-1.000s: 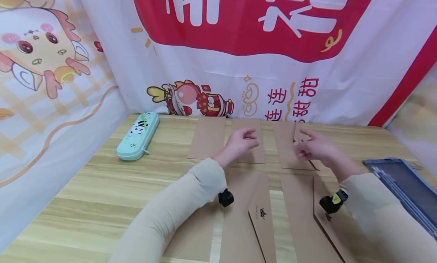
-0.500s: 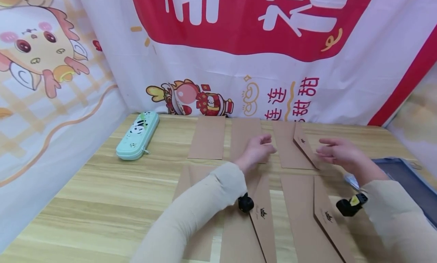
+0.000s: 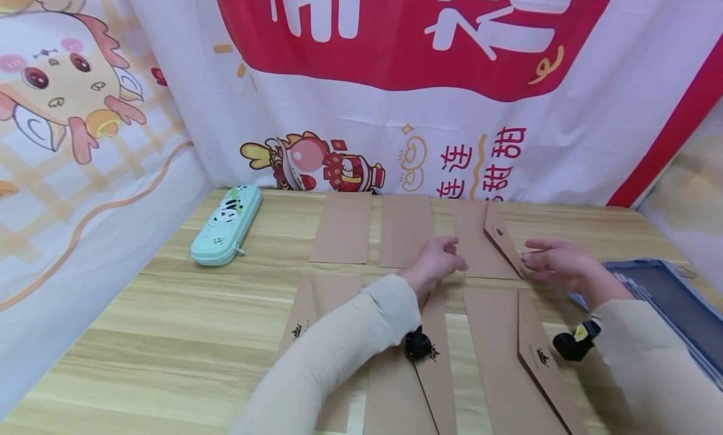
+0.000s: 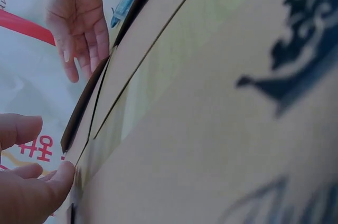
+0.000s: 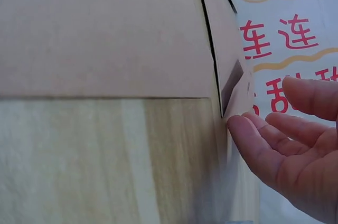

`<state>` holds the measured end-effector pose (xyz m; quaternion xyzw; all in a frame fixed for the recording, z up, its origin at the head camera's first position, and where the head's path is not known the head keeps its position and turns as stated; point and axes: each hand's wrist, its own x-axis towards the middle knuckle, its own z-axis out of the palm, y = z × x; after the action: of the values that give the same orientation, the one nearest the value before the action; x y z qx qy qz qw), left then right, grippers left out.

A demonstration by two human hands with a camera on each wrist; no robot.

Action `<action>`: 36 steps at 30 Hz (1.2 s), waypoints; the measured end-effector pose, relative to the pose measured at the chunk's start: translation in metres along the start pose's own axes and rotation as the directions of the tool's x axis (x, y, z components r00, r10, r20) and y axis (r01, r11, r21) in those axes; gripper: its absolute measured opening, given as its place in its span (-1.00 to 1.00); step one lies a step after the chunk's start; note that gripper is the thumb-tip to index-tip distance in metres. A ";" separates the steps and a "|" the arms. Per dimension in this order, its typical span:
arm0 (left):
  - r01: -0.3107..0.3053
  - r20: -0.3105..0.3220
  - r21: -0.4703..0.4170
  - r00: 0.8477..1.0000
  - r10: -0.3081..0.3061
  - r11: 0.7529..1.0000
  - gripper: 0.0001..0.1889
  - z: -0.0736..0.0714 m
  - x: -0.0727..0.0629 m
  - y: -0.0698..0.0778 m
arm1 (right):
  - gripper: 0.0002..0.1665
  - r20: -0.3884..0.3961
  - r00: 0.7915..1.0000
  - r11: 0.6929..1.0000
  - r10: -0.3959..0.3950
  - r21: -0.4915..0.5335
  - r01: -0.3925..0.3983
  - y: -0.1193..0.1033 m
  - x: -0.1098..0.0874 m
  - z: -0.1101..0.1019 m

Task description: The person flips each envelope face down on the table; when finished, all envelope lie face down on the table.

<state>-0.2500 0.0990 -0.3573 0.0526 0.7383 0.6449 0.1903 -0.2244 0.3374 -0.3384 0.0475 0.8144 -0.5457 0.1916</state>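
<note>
The right hand (image 3: 565, 267) is extended, fingers nearly straight, tips at the right-hand corner of the far-right kraft envelope (image 3: 470, 243); whether they touch it is hard to tell. The left hand (image 3: 435, 262) is relaxed, fingers loosely bent and spread from the thumb, at that envelope's left edge. This envelope lies flat between the 2 hands, its crown-marked flap toward the right. Beside it in the back row lie 2 plain-faced envelopes (image 3: 405, 228), and nearer the person sit 3 more with crowned flaps (image 3: 497, 347). Farther out on the wooden table (image 3: 141, 341) are a dark pouch (image 3: 666, 303) at right and a mint panda case (image 3: 228, 225) at left.
</note>
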 end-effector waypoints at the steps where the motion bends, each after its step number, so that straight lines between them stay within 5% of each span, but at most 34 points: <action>1: 0.009 0.000 0.003 1.000 -0.009 1.000 -0.33 0.001 0.000 0.000 | -0.22 -0.004 1.000 1.000 -0.002 0.007 0.002 0.000 0.000 0.001; 11: 0.019 -0.016 -0.052 1.000 -0.019 0.998 -0.37 0.006 0.002 -0.005 | -0.20 0.010 0.998 0.990 -0.056 0.129 0.054 0.004 0.004 0.005; 23: 0.006 -0.084 -0.134 0.996 -0.018 0.991 -0.41 0.006 0.003 -0.006 | -0.24 0.011 0.999 0.999 -0.043 0.032 0.043 -0.001 0.003 0.009; 36: -0.053 -0.108 -0.130 0.993 0.040 0.990 -0.44 -0.006 -0.004 -0.003 | -0.27 0.033 0.997 0.996 -0.067 0.059 0.065 -0.005 0.011 0.020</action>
<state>-0.2477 0.0919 -0.3591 0.0230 0.7015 0.6986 0.1391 -0.2308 0.3160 -0.3442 0.0166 0.7959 -0.5760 0.1860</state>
